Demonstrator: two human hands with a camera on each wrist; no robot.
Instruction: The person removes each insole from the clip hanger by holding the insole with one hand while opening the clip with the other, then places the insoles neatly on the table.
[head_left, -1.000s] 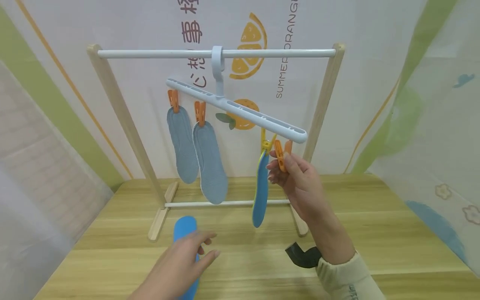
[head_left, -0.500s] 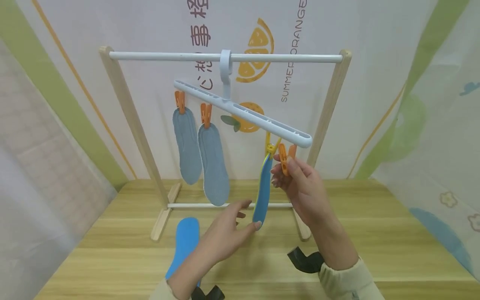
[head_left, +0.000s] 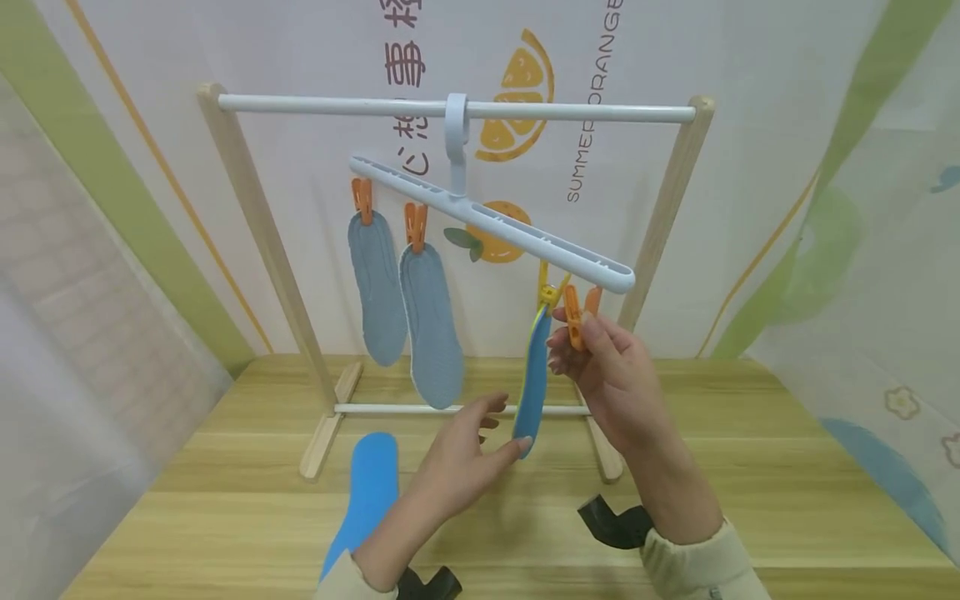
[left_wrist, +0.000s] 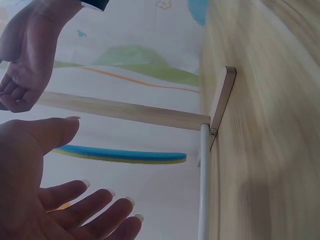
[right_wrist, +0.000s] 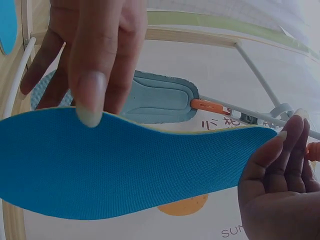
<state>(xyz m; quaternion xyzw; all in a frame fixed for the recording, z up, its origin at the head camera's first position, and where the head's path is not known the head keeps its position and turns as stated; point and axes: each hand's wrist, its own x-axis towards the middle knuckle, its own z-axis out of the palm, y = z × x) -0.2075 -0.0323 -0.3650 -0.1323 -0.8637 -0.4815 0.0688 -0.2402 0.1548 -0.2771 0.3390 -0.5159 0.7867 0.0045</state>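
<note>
A white hanger hangs tilted, lower on its right end. Near that end a yellow clip holds a blue insole with a yellow edge. My right hand pinches an orange clothespin just right of the yellow clip. My left hand is at the insole's lower end, thumb and fingers spread to either side of it; in the left wrist view its fingers are nearly straight. Whether the thumb touches the insole, I cannot tell. Two grey-blue insoles hang by orange clothespins on the hanger's left half.
The hanger's hook sits on the white top rod of a wooden-sided rack. A second blue insole lies on the wooden table, left of my left forearm. A printed cloth backdrop stands behind the rack.
My left hand has moved right and up from over the insole on the table to the hanging blue insole's lower end. My right hand keeps its pinch on the clothespin.
</note>
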